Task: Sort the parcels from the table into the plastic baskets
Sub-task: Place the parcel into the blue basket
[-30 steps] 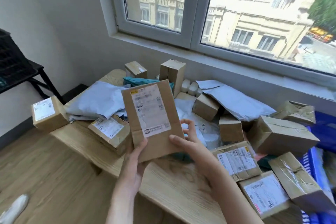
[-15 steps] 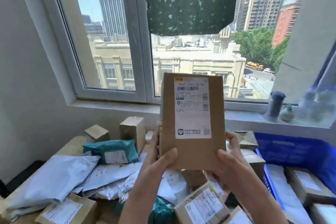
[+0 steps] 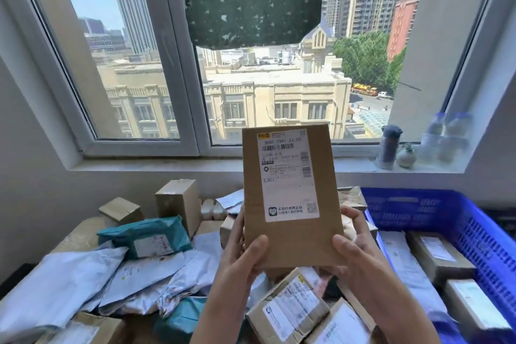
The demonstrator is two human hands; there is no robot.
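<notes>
- While the desk (image 3: 79,234) is heaped with unsorted mailers and boxes, only its far left corner is seen bare, so little room is offered there for setting anything down.
- At the right, the blue plastic basket (image 3: 474,234) is seen just beside the pile, loaded with several parcels, and open room is left above them.
- Above the pile and apart from it, the brown parcel (image 3: 290,243) is held upright with its label toward the camera. The label-reading step is judged to be in hand.
- Its lower corners are pinched by the left grip (image 3: 240,262) and the right grip (image 3: 360,254), with thumbs laid on the front and fingers behind.
- Next, a carry to the right over the basket's left wall is judged to be called for, kept well apart from the flask (image 3: 390,148) on the window sill.
</notes>
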